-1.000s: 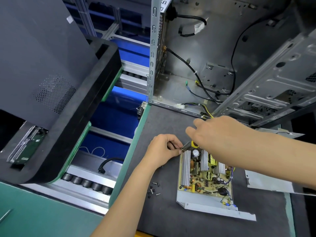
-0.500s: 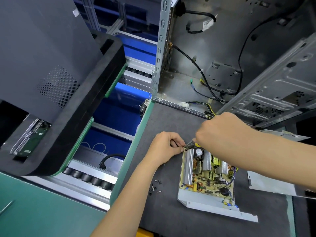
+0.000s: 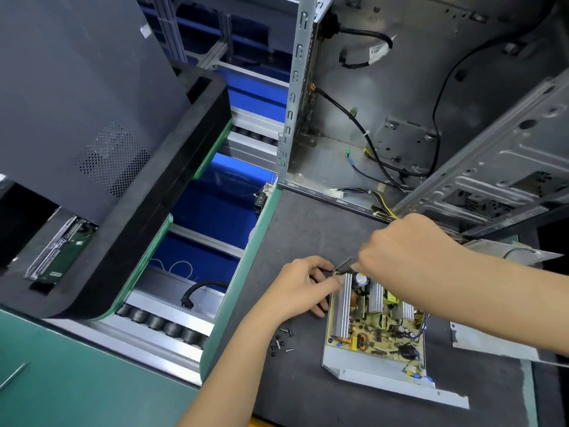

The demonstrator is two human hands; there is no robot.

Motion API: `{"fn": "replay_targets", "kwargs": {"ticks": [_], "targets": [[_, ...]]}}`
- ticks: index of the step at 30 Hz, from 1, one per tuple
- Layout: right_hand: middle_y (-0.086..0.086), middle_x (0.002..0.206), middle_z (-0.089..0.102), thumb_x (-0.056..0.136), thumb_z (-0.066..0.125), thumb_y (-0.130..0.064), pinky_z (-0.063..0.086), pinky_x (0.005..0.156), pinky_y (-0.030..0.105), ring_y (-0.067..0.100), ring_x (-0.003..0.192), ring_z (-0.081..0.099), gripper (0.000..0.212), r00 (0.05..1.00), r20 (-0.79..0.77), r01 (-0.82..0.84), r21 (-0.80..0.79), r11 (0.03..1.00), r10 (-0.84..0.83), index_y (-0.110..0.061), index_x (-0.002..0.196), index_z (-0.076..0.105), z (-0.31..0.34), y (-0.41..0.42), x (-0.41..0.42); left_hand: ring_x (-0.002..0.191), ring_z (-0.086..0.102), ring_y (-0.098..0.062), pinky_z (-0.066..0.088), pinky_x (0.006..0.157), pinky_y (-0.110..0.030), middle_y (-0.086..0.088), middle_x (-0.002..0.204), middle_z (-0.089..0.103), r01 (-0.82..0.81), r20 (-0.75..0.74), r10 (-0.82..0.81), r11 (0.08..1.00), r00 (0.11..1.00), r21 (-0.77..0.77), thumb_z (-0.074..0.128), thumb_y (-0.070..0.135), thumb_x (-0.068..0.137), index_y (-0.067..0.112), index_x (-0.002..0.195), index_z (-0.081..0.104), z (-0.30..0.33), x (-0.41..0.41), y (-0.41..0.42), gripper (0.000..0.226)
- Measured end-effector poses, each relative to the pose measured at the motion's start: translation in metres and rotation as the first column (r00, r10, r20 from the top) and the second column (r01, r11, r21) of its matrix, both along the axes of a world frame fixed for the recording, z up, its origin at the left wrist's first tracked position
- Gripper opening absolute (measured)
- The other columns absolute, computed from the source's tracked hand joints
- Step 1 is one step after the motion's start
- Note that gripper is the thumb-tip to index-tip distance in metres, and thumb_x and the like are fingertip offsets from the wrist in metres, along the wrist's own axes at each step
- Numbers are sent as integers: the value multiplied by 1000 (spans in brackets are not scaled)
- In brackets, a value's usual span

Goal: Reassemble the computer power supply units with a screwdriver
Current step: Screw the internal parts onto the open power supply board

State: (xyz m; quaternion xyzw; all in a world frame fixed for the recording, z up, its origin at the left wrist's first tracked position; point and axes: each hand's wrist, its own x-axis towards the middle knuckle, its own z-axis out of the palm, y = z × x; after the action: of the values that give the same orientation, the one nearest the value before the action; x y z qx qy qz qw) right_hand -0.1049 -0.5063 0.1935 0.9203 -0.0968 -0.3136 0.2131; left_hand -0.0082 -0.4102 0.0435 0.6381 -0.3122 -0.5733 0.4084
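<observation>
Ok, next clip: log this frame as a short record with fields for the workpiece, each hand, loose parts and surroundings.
workpiece: open power supply, circuit board exposed, lying on the dark mat
left hand: fingers curled at the unit's far left corner, touching its edge
right hand: fingers curled over the unit's far edge; what it holds is hidden
loose parts: small screws on the mat, left of the unit
cover: metal panel on the mat, right of the unit
surroundings: open computer case behind, cables inside
</observation>
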Motion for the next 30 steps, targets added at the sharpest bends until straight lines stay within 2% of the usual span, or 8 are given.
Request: {"fn": "replay_targets", "kwargs": {"ticks": [4,7,11,15,18,23,27,30], "targets": [[0,70,43,97,48,-34,17,42,28,19,58,50,24,997,19,69,31,997,-70,-17,90,33,1,-1,-8,66,71,-24,60,58,-35,-14,94,64,60,4,-60,998,998,19,75,58,72,20,124,49,2,-7,2,69],[3,85,29,88,55,-13,19,41,29,18,53,38,29,989,29,140,99,985,-143,-17,102,31,3,-1,-7,59,68,-22,60,56,-35,-9,83,61,8,-2,-8,1000,1000,-19,79,47,75,21,121,50,-2,-13,4,60],[3,74,24,90,47,-7,17,42,28,24,82,59,14,997,-3,82,65,994,-82,-18,97,43,1,4,1,52,64,-22,58,51,-33,-4,74,58,-62,-7,61,996,998,-59,79,39,78,19,116,54,-9,-17,4,50],[-2,76,49,98,46,-19,17,44,25,22,90,64,13,999,-34,34,20,999,-33,-25,91,56,2,5,4,49,62,-22,57,47,-34,-3,69,57,-92,13,94,992,996,-85,78,38,78,21,110,57,-12,-21,4,43],[1,76,42,96,52,-31,21,41,27,20,67,58,22,998,-3,68,58,996,-68,-19,92,34,-1,-1,-1,49,63,-21,56,46,-31,-3,69,58,-92,7,93,993,996,-76,79,42,76,20,112,56,-13,-20,4,48],[3,80,12,77,55,2,19,39,28,15,49,38,39,989,43,134,143,981,-142,-17,84,21,-1,-6,-3,48,62,-20,54,46,-29,-6,72,59,-90,7,90,993,996,-78,80,44,75,21,110,55,-13,-20,4,49],[0,76,32,94,53,-20,16,42,28,20,78,61,10,996,87,16,27,999,-18,-20,87,46,0,-4,0,48,61,-17,53,46,-27,-3,72,57,-96,-14,95,993,995,-71,82,41,74,23,110,55,-14,-20,3,48],[-4,71,51,97,50,-29,21,44,24,22,81,66,37,998,68,7,-19,1000,-6,-19,64,36,-4,0,-1,49,60,-16,54,47,-27,-2,72,56,-94,-23,92,993,995,-72,83,40,73,21,112,56,-15,-20,4,51]]}}
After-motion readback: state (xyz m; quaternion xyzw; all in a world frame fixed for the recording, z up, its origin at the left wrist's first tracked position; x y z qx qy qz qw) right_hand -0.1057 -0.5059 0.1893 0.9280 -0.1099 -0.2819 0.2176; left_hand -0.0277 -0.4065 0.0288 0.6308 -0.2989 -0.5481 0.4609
